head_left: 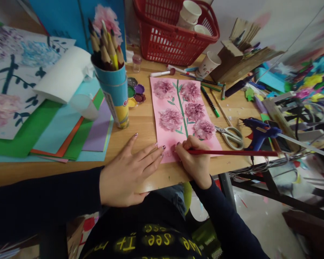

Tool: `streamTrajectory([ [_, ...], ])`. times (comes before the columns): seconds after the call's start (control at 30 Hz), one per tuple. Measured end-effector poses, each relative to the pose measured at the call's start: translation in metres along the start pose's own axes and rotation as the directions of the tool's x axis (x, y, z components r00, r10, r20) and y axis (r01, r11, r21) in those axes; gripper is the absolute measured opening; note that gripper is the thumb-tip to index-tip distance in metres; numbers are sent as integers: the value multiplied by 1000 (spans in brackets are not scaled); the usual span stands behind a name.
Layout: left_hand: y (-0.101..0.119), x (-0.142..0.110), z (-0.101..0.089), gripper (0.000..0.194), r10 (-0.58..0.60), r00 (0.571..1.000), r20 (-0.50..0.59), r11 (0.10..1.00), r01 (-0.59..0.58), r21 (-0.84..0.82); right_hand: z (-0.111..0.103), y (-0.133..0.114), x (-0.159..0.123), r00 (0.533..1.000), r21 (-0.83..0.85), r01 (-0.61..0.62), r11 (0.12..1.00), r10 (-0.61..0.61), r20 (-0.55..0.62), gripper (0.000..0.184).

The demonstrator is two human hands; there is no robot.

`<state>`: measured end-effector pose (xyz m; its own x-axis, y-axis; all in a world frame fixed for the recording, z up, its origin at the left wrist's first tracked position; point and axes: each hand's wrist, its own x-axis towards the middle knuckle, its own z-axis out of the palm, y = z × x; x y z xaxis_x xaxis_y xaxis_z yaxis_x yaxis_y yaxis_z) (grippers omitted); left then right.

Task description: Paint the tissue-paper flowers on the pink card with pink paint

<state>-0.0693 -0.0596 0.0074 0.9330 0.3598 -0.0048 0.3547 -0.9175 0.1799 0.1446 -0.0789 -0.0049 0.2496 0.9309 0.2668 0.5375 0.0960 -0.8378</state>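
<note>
A sheet of pink paper (164,138) lies on the table before me, with several ruffled pink flowers (170,119) along a painted green stem (180,104). My right hand (197,160) is closed round a long red pencil (232,153), whose back end points right. Its tip is hidden by my fingers at the paper's lower part, where faint red marks show. Fingers spread, my left hand (132,169) lies flat on the table, its fingertips at the paper's lower left edge.
Left stand a pencil-filled blue and yellow tube (115,97), paint pots (139,89) and coloured sheets (97,135). Scissors (232,137), a green marker (210,101) and a blue glue gun (260,131) lie right. Behind are a red basket (175,45) and a paper cup (209,64).
</note>
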Motion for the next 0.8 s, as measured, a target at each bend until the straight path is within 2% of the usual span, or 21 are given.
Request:
streamTrajectory([
  [0.17, 3, 1, -1, 78, -40, 999, 10, 999, 40, 14, -3, 0, 1, 995, 105, -79, 991, 85, -49, 34],
  [0.37, 4, 0, 0, 82, -38, 999, 1, 999, 38, 21, -4, 2, -1, 997, 40, -26, 999, 23, 67, 34],
  [0.7, 2, 0, 0, 77, -15, 1000, 6, 1000, 15, 8, -4, 1, -1, 997, -41, 19, 999, -16, 80, 34],
  [0.8, 3, 0, 0, 80, -35, 999, 8, 999, 35, 24, -4, 1, 0, 997, 5, -7, 1000, 6, 74, 34],
])
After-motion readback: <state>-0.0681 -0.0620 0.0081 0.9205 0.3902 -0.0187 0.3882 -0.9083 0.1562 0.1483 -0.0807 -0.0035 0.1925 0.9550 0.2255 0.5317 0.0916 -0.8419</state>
